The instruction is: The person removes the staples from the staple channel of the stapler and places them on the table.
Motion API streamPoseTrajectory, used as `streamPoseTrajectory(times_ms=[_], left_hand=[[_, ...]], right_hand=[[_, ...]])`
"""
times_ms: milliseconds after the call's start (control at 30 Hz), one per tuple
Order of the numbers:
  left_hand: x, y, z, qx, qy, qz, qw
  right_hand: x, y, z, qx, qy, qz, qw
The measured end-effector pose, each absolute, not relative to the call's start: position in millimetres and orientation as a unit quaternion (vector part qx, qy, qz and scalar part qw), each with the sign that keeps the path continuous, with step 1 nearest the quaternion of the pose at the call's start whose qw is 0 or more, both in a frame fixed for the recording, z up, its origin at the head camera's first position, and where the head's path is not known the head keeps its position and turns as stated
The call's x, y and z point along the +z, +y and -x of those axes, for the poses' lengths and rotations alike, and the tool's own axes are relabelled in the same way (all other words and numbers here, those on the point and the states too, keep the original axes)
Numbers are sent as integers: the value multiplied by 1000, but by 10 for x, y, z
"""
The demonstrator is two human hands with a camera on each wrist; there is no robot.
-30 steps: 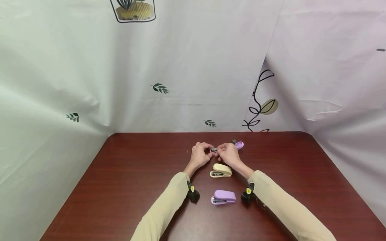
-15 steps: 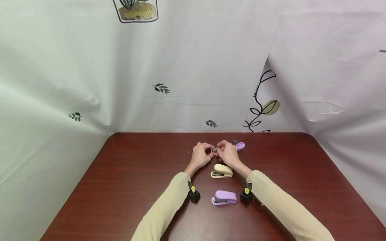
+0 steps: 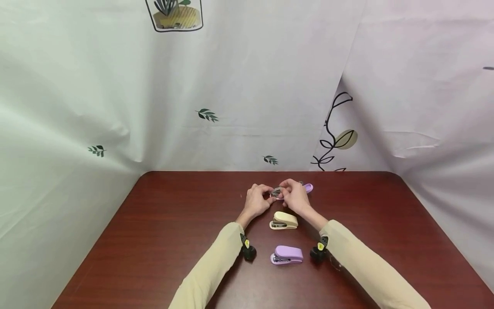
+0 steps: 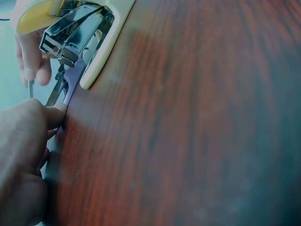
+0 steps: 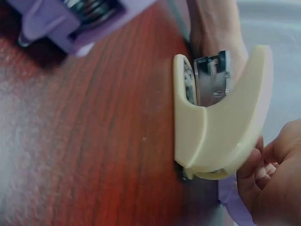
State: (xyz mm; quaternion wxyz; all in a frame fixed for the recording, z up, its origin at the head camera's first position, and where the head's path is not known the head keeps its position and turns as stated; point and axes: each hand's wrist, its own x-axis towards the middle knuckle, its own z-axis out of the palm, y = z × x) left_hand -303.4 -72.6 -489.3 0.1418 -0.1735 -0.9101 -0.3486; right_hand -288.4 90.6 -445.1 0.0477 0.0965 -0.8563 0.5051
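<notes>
At the table's far side my left hand (image 3: 256,201) pinches the front end of a purple stapler (image 3: 308,188), whose cover is swung back to the right. Its purple base (image 4: 73,81) shows past the left fingertips in the left wrist view. My right hand (image 3: 296,199) is beside it, over the stapler's middle, pinching a thin grey metal strip (image 4: 30,89), possibly staples. The right hand hides much of the stapler. Just nearer stands a cream stapler (image 3: 284,220), touched by neither hand. It blocks part of both wrist views.
A second purple stapler (image 3: 287,254) lies closer to the person, between the two forearms. The brown wooden table (image 3: 173,231) reaches back to a pale hanging cloth (image 3: 239,86) with leaf prints, which also stands at both sides.
My right hand has shifted slightly up and right, with its fingers lifted over the stapler. More grey metal shows between the hands. The left hand keeps its place.
</notes>
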Motion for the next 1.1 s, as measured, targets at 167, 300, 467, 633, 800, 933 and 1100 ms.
streamPoseTrajectory(times_ms=[167,300,467,633,800,933,1100], left_hand=[[-4883,-738,3035,-351,-912,167,128],[-4877,-740,3033,-352,-913,165,127],[-4872,-733,3030,-351,-912,167,132],[-4867,-728,3022,-348,-912,169,135],[-4865,-728,3020,-348,-912,166,136],[-4872,-729,3020,-346,-913,167,138],[-4873,-725,3018,-345,-914,164,136]], right_hand=[[-4348,959,2852,525,-846,-87,42],[-4260,1028,2828,529,-844,-83,43],[-4173,1157,2836,529,-842,-83,61],[-4117,1302,2842,529,-841,-86,78],[-4103,1430,2841,535,-837,-84,82],[-4118,1528,2834,540,-834,-79,82],[-4148,1661,2829,546,-831,-65,88]])
